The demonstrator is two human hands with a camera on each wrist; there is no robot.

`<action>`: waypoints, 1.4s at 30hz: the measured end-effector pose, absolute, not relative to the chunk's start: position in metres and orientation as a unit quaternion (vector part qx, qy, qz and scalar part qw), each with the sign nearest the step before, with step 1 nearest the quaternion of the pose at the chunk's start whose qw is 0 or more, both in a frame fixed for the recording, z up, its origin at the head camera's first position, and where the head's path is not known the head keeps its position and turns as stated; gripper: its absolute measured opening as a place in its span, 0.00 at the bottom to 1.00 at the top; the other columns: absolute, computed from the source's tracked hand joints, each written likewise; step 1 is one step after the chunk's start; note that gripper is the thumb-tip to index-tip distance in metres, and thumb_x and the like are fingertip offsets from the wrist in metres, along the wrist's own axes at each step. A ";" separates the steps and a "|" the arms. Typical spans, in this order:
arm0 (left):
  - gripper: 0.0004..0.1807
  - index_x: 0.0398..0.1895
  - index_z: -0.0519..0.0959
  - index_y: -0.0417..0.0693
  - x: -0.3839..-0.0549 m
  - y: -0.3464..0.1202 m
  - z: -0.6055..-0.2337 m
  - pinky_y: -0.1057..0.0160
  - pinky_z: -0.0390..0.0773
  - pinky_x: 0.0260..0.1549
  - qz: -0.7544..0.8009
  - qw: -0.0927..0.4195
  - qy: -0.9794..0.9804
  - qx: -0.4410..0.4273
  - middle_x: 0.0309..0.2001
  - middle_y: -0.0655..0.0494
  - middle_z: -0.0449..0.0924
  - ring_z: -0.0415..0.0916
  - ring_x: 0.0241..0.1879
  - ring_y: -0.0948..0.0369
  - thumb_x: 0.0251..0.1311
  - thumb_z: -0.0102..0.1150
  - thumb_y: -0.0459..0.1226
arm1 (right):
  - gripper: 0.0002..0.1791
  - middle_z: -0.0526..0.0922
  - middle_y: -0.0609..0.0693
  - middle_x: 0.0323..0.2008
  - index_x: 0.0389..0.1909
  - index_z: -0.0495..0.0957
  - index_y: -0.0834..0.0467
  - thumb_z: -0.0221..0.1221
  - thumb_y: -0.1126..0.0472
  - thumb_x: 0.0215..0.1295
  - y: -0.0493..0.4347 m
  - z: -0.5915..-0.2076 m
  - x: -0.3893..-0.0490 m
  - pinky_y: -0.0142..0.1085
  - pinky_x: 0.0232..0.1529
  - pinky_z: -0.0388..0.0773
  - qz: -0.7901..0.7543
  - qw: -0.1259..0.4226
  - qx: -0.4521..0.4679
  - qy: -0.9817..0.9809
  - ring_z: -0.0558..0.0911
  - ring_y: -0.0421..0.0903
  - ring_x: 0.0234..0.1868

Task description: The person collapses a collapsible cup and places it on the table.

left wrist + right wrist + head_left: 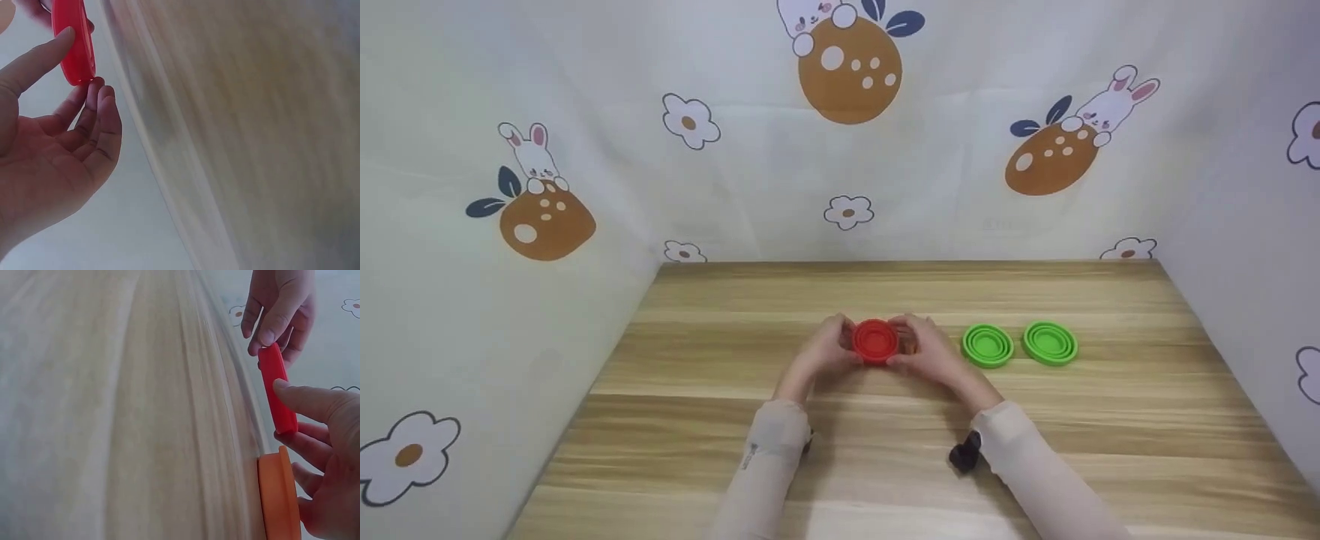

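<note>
A red collapsible cup, folded flat with concentric rings showing, is held between both hands above the table. From its left side, my left hand pinches it, thumb on one face and fingertips at the edge in the left wrist view. On the opposite side my right hand grips it between thumb and fingers. An orange cup of similar shape rests on the table by the right hand's lower fingers. In the head view that hand hides most of it.
Two green folded cups lie side by side on the wooden table, right of my right hand. Patterned cloth walls enclose the table at the back and both sides. Each wrist carries a strap; a black device hangs at the right one.
</note>
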State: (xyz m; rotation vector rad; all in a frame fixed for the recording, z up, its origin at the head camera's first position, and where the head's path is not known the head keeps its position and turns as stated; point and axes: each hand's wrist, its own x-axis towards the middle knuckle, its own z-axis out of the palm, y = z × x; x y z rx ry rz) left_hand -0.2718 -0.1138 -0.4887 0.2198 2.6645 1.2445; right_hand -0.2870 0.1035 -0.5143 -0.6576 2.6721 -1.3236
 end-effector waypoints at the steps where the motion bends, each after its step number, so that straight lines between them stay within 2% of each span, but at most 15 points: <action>1: 0.23 0.49 0.72 0.38 -0.272 -0.114 -0.489 0.51 0.76 0.58 0.417 0.097 0.901 0.073 0.50 0.42 0.79 0.77 0.52 0.50 0.51 0.70 0.26 | 0.36 0.79 0.56 0.62 0.63 0.73 0.57 0.73 0.61 0.52 0.103 -0.514 -0.287 0.55 0.80 0.40 -0.428 0.046 -0.216 0.876 0.74 0.57 0.67; 6: 0.23 0.49 0.72 0.40 -0.272 -0.115 -0.488 0.51 0.77 0.57 0.415 0.111 0.901 0.062 0.48 0.45 0.81 0.78 0.50 0.51 0.50 0.70 0.27 | 0.36 0.80 0.56 0.62 0.63 0.72 0.59 0.73 0.61 0.52 0.102 -0.515 -0.287 0.52 0.81 0.38 -0.420 0.054 -0.217 0.880 0.74 0.56 0.67; 15: 0.21 0.49 0.73 0.38 -0.271 -0.115 -0.487 0.51 0.78 0.56 0.400 0.140 0.904 0.052 0.47 0.44 0.82 0.79 0.49 0.51 0.52 0.68 0.27 | 0.35 0.80 0.57 0.60 0.62 0.73 0.60 0.73 0.62 0.52 0.101 -0.515 -0.288 0.55 0.80 0.39 -0.387 0.049 -0.241 0.888 0.75 0.57 0.66; 22: 0.21 0.49 0.74 0.38 -0.270 -0.114 -0.487 0.53 0.79 0.54 0.408 0.151 0.900 0.032 0.46 0.44 0.81 0.78 0.47 0.52 0.52 0.68 0.28 | 0.35 0.80 0.57 0.60 0.62 0.74 0.61 0.74 0.61 0.52 0.099 -0.515 -0.289 0.53 0.80 0.46 -0.362 0.038 -0.242 0.899 0.74 0.57 0.67; 29: 0.20 0.49 0.76 0.34 -0.272 -0.114 -0.488 0.55 0.81 0.51 0.412 0.152 0.898 0.034 0.45 0.42 0.83 0.79 0.46 0.52 0.51 0.66 0.26 | 0.34 0.81 0.55 0.59 0.62 0.75 0.59 0.73 0.62 0.52 0.099 -0.515 -0.288 0.50 0.68 0.69 -0.361 0.037 -0.217 0.906 0.74 0.55 0.64; 42: 0.21 0.52 0.75 0.36 -0.272 -0.118 -0.489 0.53 0.80 0.55 0.433 0.141 0.890 0.024 0.49 0.42 0.82 0.79 0.51 0.49 0.52 0.60 0.24 | 0.31 0.82 0.57 0.57 0.61 0.74 0.61 0.71 0.65 0.54 0.104 -0.514 -0.290 0.51 0.63 0.74 -0.399 0.046 -0.214 0.891 0.78 0.56 0.61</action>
